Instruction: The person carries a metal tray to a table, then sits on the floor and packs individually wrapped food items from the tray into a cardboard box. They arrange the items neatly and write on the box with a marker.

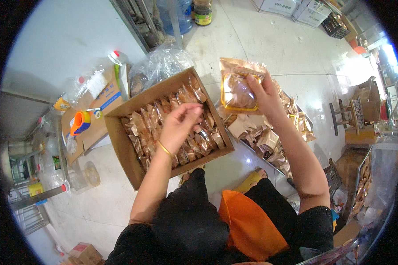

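Observation:
My right hand (265,95) is closed around the edge of a sealed packet (239,90), gold wrapping with a clear window and a yellow-rimmed tray inside. What food it contains I cannot make out. It is held up to the right of an open cardboard box (157,93). Rows of similar gold packets (152,117) stand on edge in that box. Above them hovers my left hand (181,123), its fingers loosely bent and apart, with nothing visible in them. Below my right forearm, a wide tray (276,167) holds a loose heap of gold packets (267,139).
Left of the box lie flattened cardboard (90,134), an orange-and-blue tape dispenser (80,123) and clear plastic bottles. A crumpled clear bag (163,64) touches the box's far side. A large blue water bottle (174,17) stands beyond. A wooden stool (353,115) is at right.

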### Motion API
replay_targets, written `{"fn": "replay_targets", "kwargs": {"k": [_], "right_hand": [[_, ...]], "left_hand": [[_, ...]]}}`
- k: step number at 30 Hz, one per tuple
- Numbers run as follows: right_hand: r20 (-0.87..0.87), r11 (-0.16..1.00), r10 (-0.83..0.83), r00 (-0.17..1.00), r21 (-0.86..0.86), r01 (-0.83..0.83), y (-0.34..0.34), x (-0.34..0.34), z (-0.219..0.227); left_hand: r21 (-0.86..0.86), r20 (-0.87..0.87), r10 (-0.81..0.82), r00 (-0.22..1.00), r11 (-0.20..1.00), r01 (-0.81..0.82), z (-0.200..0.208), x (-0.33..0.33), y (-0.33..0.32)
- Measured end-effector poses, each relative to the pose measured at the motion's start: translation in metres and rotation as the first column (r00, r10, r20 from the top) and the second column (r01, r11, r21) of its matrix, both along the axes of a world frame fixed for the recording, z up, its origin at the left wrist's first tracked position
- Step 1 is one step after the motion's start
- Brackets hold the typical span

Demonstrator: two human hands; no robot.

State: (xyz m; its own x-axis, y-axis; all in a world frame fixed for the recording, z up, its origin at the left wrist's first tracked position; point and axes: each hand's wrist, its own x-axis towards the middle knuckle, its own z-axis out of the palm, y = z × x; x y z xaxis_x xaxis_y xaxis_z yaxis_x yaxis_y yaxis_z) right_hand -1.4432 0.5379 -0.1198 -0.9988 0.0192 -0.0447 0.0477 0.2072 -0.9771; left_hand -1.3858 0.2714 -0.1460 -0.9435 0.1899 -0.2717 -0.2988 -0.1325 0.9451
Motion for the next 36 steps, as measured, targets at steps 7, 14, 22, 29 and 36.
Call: {"fn": "replay_targets", "kwargs": {"k": [7,14,22,29,36], "right_hand": [[0.409,0.81,0.093,0.908,-0.561,0.169,-0.059,0.024,0.047],[0.399,0.637,0.269,0.876,-0.756,0.149,-0.083,0.028,0.064],[0.035,0.972,0.143,0.989,-0.192,-0.134,-0.173,0.061,-0.037],[0.477,0.807,0.562,0.676,-0.138,-0.574,-0.173,0.059,-0.06],[-0.163,0.741,0.205,0.965,0.67,-0.045,-0.194,0.009,-0.05]], "left_hand": [[0.29,-0.019,0.033,0.999,0.957,-0.026,0.028,0.023,-0.006],[0.247,-0.048,0.1,0.994,0.965,-0.086,0.027,0.028,-0.035],[-0.195,0.033,-0.188,0.982,0.962,0.191,0.013,0.028,-0.084],[-0.278,0.232,-0.654,0.72,0.665,0.694,-0.01,0.006,-0.164],[-0.368,0.001,0.136,0.991,0.921,-0.126,-0.095,-0.046,-0.127]]}}
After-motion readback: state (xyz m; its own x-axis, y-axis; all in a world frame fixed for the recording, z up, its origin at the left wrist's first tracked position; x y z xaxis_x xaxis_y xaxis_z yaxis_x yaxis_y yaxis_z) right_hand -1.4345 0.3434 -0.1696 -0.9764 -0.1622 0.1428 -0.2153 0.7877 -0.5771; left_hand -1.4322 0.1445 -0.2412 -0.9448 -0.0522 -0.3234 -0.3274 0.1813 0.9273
